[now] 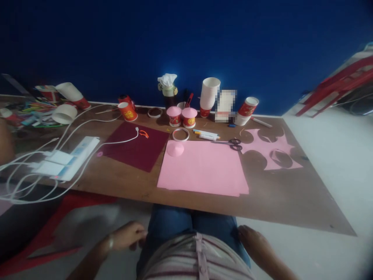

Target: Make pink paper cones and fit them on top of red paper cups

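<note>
My left hand (129, 235) hangs below the table's front edge beside my left thigh, its fingers curled; nothing can be made out in it. Beside my right thigh is my right hand (251, 238), also off the table, its fingers mostly hidden. Pink sheets (204, 169) lie stacked on the table in front of me, with a small pink cone (175, 148) on their back left corner. Scissors (235, 144) rest across the back right corner, beside a pink sheet with round holes (256, 146). Behind the stack stand two red cups (175, 119) with pink cone tops, near a tape roll (180, 135).
A white power strip (78, 157) with cables lies at the left, next to a dark red sheet (136, 149). Along the blue wall stand stacked white cups (210, 91), red cups (128, 112) and a bottle (169, 90). Markers (207, 135) lie behind the pink stack.
</note>
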Tool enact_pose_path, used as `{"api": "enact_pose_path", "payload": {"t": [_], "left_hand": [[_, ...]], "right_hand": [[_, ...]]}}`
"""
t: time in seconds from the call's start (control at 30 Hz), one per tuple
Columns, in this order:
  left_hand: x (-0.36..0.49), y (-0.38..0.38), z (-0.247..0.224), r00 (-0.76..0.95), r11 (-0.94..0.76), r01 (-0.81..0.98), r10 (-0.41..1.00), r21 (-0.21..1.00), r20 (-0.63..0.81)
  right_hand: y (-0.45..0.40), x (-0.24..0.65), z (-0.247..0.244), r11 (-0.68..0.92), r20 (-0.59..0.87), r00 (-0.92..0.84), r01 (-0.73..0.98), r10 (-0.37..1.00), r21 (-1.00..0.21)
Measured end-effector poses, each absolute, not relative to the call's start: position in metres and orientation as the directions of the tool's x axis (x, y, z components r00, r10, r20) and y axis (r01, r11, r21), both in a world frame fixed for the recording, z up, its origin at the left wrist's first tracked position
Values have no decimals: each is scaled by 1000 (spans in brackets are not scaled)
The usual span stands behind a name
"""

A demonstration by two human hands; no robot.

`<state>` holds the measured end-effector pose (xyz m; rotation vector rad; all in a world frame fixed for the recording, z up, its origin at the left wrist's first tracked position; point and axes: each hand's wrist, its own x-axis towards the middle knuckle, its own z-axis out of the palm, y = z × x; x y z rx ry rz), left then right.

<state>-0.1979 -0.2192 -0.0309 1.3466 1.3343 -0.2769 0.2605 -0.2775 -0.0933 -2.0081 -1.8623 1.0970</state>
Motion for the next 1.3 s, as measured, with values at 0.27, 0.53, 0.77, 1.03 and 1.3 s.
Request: {"api": "enact_pose_path", "payload": {"t": [0.27, 0.53, 0.77, 1.03, 1.3], "left_hand": [[-145, -101, 90, 490, -275, 533, 871, 800, -28], [-52, 0, 40, 363, -579, 489, 815, 653, 451], [-70, 22, 2, 278, -549, 643, 817, 534, 505], [-86, 45, -17, 327, -494, 784, 844, 376, 425], [-93, 46, -14, 371, -536, 788, 806, 302, 461]], "right_hand": [[-136, 222, 85, 561, 272, -529, 520, 803, -644], [-14, 151, 20, 948, 495, -840, 305, 222, 91], [-10, 142, -19, 938, 618, -763, 326, 190, 114], [-3, 139, -15, 961, 592, -789, 264, 166, 82], [-3, 139, -19, 959, 583, -789, 278, 195, 56]]}}
